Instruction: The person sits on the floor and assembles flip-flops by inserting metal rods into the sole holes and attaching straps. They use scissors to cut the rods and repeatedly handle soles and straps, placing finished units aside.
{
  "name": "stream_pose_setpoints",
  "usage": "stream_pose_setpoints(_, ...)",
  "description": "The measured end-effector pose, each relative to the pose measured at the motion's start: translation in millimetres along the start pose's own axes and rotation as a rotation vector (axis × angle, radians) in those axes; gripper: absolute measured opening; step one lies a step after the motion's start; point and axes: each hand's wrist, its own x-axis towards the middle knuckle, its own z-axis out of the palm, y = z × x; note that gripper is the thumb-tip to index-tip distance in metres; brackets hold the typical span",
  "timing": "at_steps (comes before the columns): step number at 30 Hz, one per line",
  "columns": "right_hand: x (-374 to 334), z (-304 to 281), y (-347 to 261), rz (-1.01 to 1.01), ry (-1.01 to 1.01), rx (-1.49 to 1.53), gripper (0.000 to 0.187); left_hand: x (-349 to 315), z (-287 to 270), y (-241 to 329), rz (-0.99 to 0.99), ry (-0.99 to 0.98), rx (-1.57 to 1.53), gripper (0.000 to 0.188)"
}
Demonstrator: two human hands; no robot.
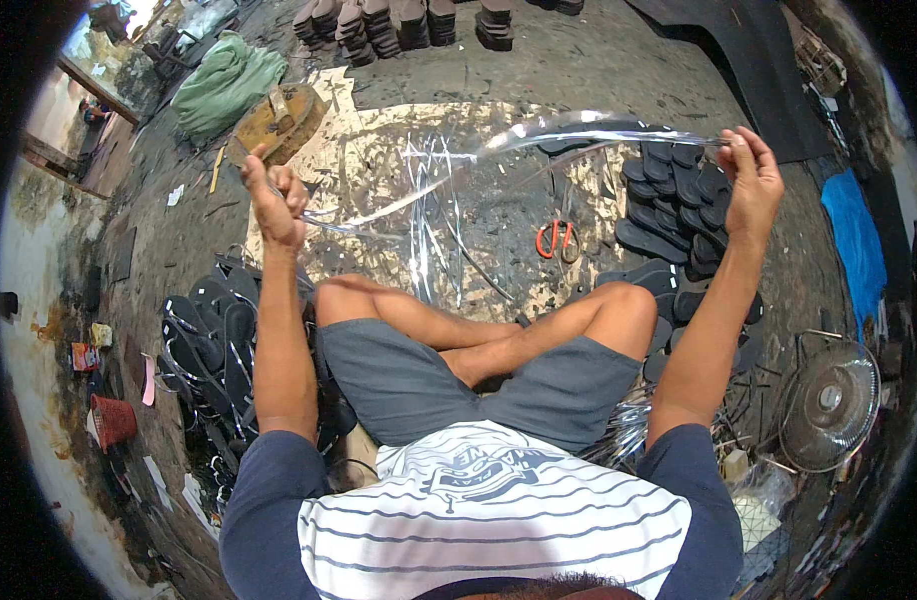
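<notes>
A bundle of thin, shiny silvery strips [601, 136] stretches in the air between my two raised hands, twisting and sagging toward the left. My left hand [276, 205] is closed around one end, with the thumb up. At the other end, my right hand [752, 185] pinches the strips between thumb and fingers. Below them, more silvery strips [421, 262] lie on the stained pale sheet [374, 130] before my crossed legs. Orange-handled scissors [557, 240] rest on the floor, nearer my right hand. Several black sandal soles [669, 205] are piled below that hand.
Black strapped sandals [204, 335] are heaped at my left. A fan [829, 405] and a blue cloth [852, 245] are at the right. Further off are a green sack [227, 85], a round worn block [284, 122], stacked brown soles [379, 28] and a black sheet [734, 65].
</notes>
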Motion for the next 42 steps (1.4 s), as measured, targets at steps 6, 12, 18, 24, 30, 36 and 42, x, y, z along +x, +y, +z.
stream_pose_setpoints(6,8,-1,-12,-0.010,0.012,-0.096,0.022,31,-39,11,0.210,0.026,0.325,0.036)
stream_pose_setpoints(12,-66,130,-66,-0.058,-0.537,0.017,0.018,-32,97,-4,0.117,-0.464,0.344,0.034)
stream_pose_setpoints(18,-95,189,-95,0.021,-0.687,0.160,0.021,-71,148,-1,0.089,-0.639,0.434,0.032)
stream_pose_setpoints(24,-97,189,-97,0.023,-0.756,0.168,0.021,-76,148,-4,0.134,-0.639,0.458,0.035)
stream_pose_setpoints(30,-94,194,-93,0.105,-0.733,0.318,0.019,-84,150,-3,0.037,-0.531,0.212,0.036)
stream_pose_setpoints(36,-94,194,-88,0.082,-0.577,0.358,0.017,-63,149,-5,0.093,-0.298,0.063,0.029)
stream_pose_setpoints(42,-100,209,-88,0.045,-0.700,0.237,0.019,-66,137,-2,0.274,-0.345,0.424,0.026)
